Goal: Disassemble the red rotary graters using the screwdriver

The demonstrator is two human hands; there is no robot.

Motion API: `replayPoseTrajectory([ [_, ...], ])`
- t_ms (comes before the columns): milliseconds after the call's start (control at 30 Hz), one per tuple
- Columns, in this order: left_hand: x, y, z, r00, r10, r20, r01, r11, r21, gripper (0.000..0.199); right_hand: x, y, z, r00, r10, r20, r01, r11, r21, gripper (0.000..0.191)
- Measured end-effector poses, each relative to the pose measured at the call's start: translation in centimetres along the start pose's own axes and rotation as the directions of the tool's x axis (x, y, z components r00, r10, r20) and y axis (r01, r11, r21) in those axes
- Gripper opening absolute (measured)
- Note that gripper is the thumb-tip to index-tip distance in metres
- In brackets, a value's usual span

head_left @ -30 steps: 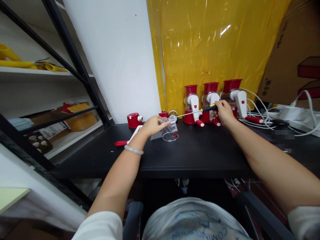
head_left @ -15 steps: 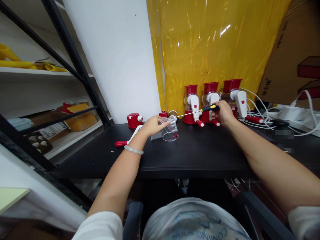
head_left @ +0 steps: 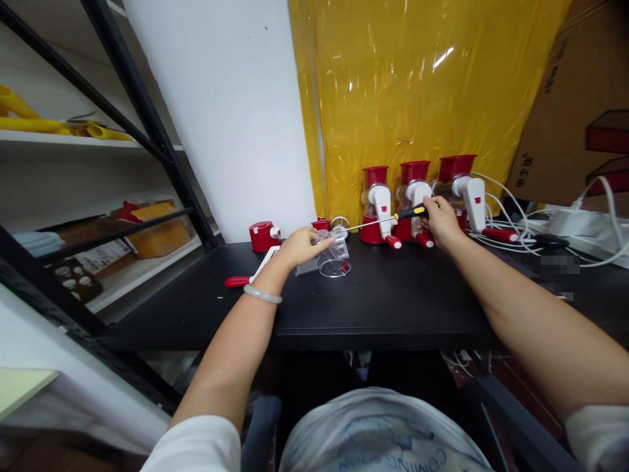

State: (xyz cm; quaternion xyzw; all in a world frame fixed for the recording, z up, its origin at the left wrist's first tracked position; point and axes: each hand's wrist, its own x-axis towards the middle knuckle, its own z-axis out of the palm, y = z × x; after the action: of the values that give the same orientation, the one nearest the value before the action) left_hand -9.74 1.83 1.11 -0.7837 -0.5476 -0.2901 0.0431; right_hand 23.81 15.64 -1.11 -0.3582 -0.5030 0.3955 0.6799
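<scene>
My left hand (head_left: pixel 301 247) is closed round a clear plastic grater housing (head_left: pixel 336 252) lying on its side on the black table. In my right hand (head_left: pixel 441 221) is a screwdriver (head_left: pixel 411 212) with a black and yellow handle, held nearly level. Its long shaft points left, and the tip reaches the white part at the housing's end; whether it sits in a screw is too small to tell. Left of my left hand are a red base piece (head_left: pixel 263 236) and a white crank with a red handle (head_left: pixel 238 282), partly hidden by my wrist. Another small red piece (head_left: pixel 322 224) is behind the housing.
Three red-and-white rotary graters (head_left: pixel 377 203) stand along the back of the black table (head_left: pixel 344 314). White cables and a power adapter (head_left: pixel 565 219) lie at the right, before a cardboard box (head_left: pixel 550 131). Black-framed shelves (head_left: pixel 162 144) rise at the left.
Almost nothing differs. Both hands, the screwdriver and the housing hold the same places; the fingers of my right hand have shifted slightly on the handle.
</scene>
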Motion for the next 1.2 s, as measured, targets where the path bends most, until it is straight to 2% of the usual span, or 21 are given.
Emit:
replayPoseTrajectory([
  [267,0.02,0.02,-0.06,1.000,0.002,0.007,-0.002,1.000,0.001,0.055,0.09,-0.22,0.13,0.997,0.058,-0.043,-0.058,0.998,0.014,0.010],
  [433,0.04,0.15,-0.11,1.000,0.003,0.009,-0.003,1.000,0.003,0.054,0.19,0.04,-0.03,0.998,0.055,-0.001,-0.055,0.997,0.057,0.013],
  [567,0.02,0.25,-0.11,1.000,0.001,0.003,-0.001,1.000,0.008,0.055,0.13,-0.05,0.06,0.998,0.054,-0.011,-0.053,0.997,0.059,0.016],
  [833,0.00,0.02,-0.09,1.000,-0.008,0.007,0.008,1.000,0.011,0.056,-0.30,-0.37,0.11,0.999,0.034,-0.031,-0.035,0.999,-0.030,0.029],
  [1033,0.01,0.02,-0.05,1.000,-0.015,0.003,0.015,1.000,0.011,0.056,-0.23,-0.52,0.17,0.996,0.079,-0.036,-0.078,0.997,0.009,0.011],
  [1200,0.01,0.18,-0.06,1.000,-0.006,0.006,0.006,1.000,0.011,0.057,-0.15,-0.50,0.05,0.997,0.082,-0.007,-0.081,0.994,0.077,0.009],
])
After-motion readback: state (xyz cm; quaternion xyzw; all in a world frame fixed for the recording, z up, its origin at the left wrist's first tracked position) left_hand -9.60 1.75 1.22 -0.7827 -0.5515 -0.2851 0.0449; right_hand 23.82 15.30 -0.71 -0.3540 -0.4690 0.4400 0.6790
